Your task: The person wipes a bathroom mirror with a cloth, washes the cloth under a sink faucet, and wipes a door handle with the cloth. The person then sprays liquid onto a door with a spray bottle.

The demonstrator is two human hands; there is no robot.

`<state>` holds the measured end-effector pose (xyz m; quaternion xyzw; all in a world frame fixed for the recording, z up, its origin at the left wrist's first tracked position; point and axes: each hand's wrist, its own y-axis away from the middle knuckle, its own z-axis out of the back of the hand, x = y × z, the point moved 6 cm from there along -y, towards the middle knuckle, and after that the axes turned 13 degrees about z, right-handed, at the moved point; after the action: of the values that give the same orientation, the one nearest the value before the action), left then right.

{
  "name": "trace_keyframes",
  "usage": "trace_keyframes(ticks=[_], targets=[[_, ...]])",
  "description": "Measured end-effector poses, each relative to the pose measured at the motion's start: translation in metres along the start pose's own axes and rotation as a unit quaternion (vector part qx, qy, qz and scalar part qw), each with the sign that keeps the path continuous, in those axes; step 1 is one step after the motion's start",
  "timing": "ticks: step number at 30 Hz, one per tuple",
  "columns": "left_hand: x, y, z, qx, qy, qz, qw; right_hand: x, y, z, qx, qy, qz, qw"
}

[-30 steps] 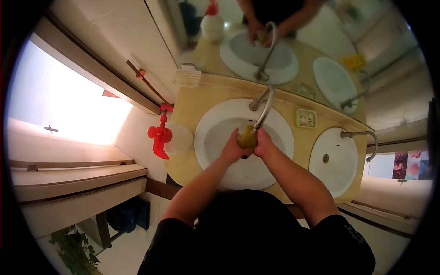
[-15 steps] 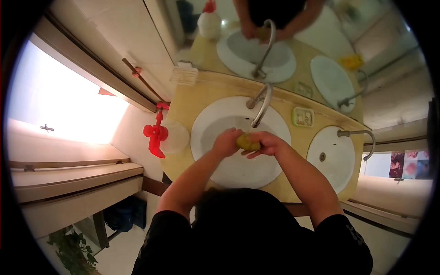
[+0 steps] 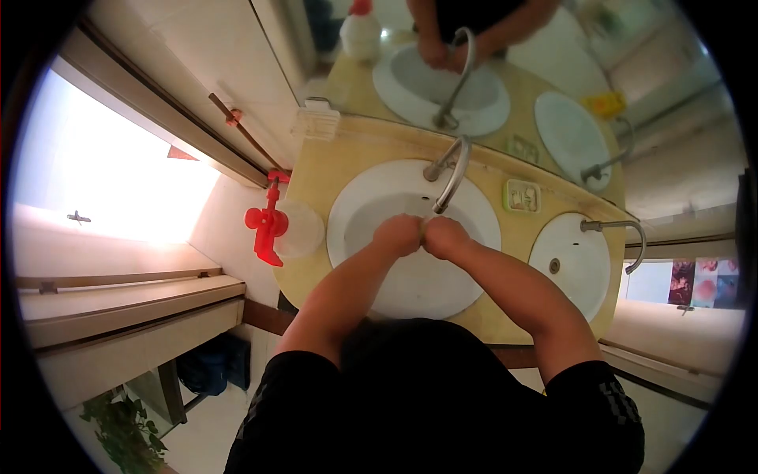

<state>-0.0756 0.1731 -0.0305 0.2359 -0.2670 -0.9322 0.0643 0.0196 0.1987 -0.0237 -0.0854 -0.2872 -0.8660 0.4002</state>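
A bottle (image 3: 298,231) with a red top stands at the left end of the counter (image 3: 309,178), a white rack (image 3: 317,122) beyond it, below the mirror (image 3: 545,87). To the right sit a green-rimmed dish (image 3: 522,196) and a second basin (image 3: 580,292), its tap (image 3: 641,237) curving outward. Leafy plant (image 3: 122,433) at lower left; bright window (image 3: 118,170) above it.

I see the gooseneck faucet (image 3: 457,175) arching over the far half of the larger basin (image 3: 338,233); its outlet hangs close to the left hand (image 3: 397,235) and right hand (image 3: 447,238), blocking a straight reach forward. I find passage over the bowl left of the hands and between the forearms. Obstacles: red pump head (image 3: 270,225) at left, soap dish (image 3: 523,197) at right rear, mirror (image 3: 513,103) behind. A counter strip (image 3: 515,237) separates both basins, passable from above.
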Motion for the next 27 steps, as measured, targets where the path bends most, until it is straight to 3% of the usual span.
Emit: trace_keyframes(ticks=[5,10,12,14,15,16,17,18,19,20,21,22,23,25,26,27], targets=[[0.005,-0.017,-0.015,0.021,-0.017,0.024,0.999,-0.006,-0.008,-0.008,-0.023,0.076,0.055,0.995],[0.013,-0.023,-0.025,0.057,-0.005,0.039,0.998,-0.001,-0.004,-0.001,-0.023,0.057,0.059,0.996],[0.024,-0.025,-0.027,0.015,0.013,0.008,1.0,-0.008,-0.003,-0.007,-0.018,0.046,0.064,0.997],[0.029,-0.017,-0.031,-0.026,0.031,-0.024,0.999,-0.022,0.001,-0.021,-0.147,-0.173,0.067,0.971],[0.035,-0.007,-0.022,-0.103,0.073,0.022,0.992,-0.019,0.004,-0.019,-0.147,-0.173,0.067,0.972],[0.042,0.002,-0.015,-0.18,0.116,0.067,0.975,-0.027,0.007,-0.03,-0.11,-0.389,-0.029,0.914],[0.046,0.002,-0.024,-0.18,0.116,0.067,0.974,-0.026,0.013,-0.042,-0.066,-0.582,-0.124,0.801],[0.06,-0.006,-0.042,-0.137,0.148,0.136,0.97,-0.02,0.016,-0.043,-0.067,-0.582,-0.123,0.801],[0.074,-0.013,-0.059,-0.091,0.179,0.204,0.958,-0.017,0.02,-0.04,-0.142,-0.585,-0.142,0.786],[0.076,-0.016,-0.06,-0.092,0.178,0.204,0.958,-0.017,0.025,-0.039,-0.216,-0.585,-0.16,0.766],[0.078,-0.018,-0.082,0.071,0.497,0.228,0.834,-0.014,0.026,-0.043,-0.216,-0.585,-0.16,0.765],[0.065,-0.017,-0.098,0.225,0.745,0.22,0.589,-0.01,0.024,-0.045,-0.228,-0.598,-0.13,0.757],[0.058,-0.01,-0.09,0.226,0.744,0.22,0.589,-0.008,0.022,-0.047,-0.239,-0.609,-0.1,0.749],[0.019,0.01,-0.053,0.257,0.782,0.077,0.563,-0.018,0.014,-0.065,-0.229,-0.631,-0.114,0.732],[0.02,0.002,-0.063,0.256,0.782,0.076,0.563,-0.022,0.013,-0.071,-0.219,-0.652,-0.128,0.715],[0.034,-0.015,-0.082,0.191,0.79,0.118,0.57,-0.023,0.015,-0.068,-0.219,-0.651,-0.127,0.716]])
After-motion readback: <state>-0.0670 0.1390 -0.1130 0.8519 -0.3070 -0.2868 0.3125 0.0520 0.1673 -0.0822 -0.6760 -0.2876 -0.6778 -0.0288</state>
